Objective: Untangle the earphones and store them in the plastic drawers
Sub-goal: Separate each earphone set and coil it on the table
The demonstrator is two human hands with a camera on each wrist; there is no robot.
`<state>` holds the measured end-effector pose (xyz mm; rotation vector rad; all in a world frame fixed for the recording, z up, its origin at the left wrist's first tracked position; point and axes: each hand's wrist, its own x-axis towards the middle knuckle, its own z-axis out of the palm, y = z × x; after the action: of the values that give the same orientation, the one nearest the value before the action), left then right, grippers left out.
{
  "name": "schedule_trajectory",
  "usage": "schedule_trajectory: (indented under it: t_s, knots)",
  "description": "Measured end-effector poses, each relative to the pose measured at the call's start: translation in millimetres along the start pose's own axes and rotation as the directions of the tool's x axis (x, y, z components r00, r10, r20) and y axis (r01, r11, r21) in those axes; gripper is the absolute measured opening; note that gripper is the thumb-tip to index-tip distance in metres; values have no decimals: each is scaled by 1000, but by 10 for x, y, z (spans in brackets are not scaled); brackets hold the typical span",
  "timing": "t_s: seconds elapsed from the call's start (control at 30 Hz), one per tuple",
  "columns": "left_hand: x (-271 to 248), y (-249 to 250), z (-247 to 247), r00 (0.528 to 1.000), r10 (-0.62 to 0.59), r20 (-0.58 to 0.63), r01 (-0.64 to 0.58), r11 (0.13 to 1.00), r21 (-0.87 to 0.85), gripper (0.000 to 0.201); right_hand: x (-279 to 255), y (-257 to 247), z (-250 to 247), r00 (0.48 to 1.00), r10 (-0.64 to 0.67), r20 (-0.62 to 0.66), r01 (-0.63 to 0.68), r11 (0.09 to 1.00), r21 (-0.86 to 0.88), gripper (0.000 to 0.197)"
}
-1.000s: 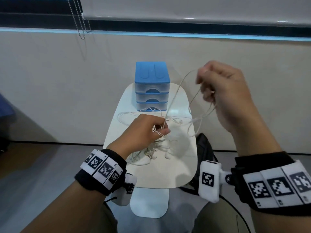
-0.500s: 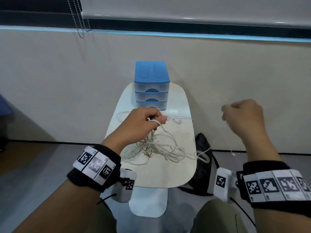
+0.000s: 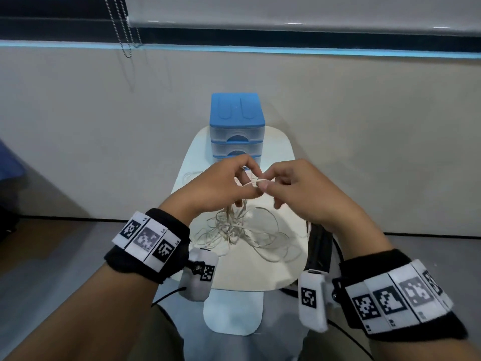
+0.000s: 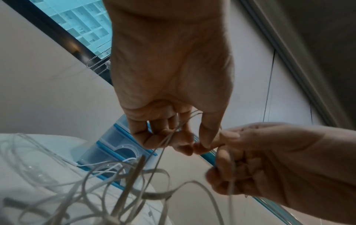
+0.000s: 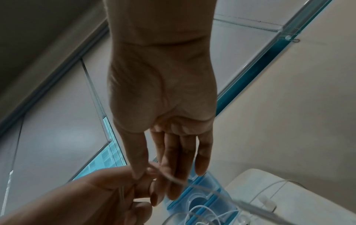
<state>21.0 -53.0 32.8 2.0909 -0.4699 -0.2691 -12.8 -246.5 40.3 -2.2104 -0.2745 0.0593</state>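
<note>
Hands meeting above mid counter (image 3: 283, 162), just in front of plastic drawers (image 3: 236, 131). Left hand (image 3: 221, 186) curled, thumb and fingers pinching a bunch of white cable strands (image 3: 251, 183); same grip seen from left wrist view (image 4: 173, 91), strands running down from fingers (image 4: 167, 137) into the pile. Right hand (image 3: 294, 188) pinching the same cable right beside the left fingertips, thumb and index closed on it, other fingers mostly straight per right wrist view (image 5: 163, 106). Fingertips of both hands touching or nearly so. Earphones (image 3: 242, 233) still a tangled heap of loops on near half of counter, below and between the hands, several strands lifted up to the pinch point. One thin cable (image 3: 190, 175) trailing left on counter near drawer base. One loop hanging close to right counter edge. Plastic drawers at far end of counter: blue top, clear stacked drawers, blue frame; upper two visibly closed, bottom one partly hidden behind hands. Drawer fronts with rounded pull recess visible in wrist views (image 4: 123, 146) (image 5: 200, 196), earphone cable lying just in front. Black bag (image 3: 318, 246) on floor, right of counter, partly hidden by right forearm. Marker wristbands (image 3: 148, 238) on both wrists, white camera pod (image 3: 199, 277) under each. Beaded blind cord (image 3: 125, 29) hanging far left at window.
</note>
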Motion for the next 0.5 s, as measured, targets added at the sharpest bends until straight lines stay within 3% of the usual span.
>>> schedule_trajectory:
  t_s: [0.1, 0.2, 0.37, 0.5]
  knots:
    - [-64, -124, -60, 996, 12, 88, -10, 1000, -23, 31, 0, 2, -62, 998, 8, -68, -4, 999, 54, 17]
    - [-144, -268, -139, 997, -3, 82, 4, 1000, -16, 35, -7, 18, -133, 993, 54, -103, -53, 999, 12, 20]
    - [-210, -441, -137, 992, -109, -57, 111, 993, 40, 26, -2, 82, -186, 984, 129, -120, -135, 990, -42, 20]
    - [-246, -475, -15, 993, -109, -47, 113, 990, 79, 5, 9, 101, -178, 993, 84, -80, -94, 988, -123, 23]
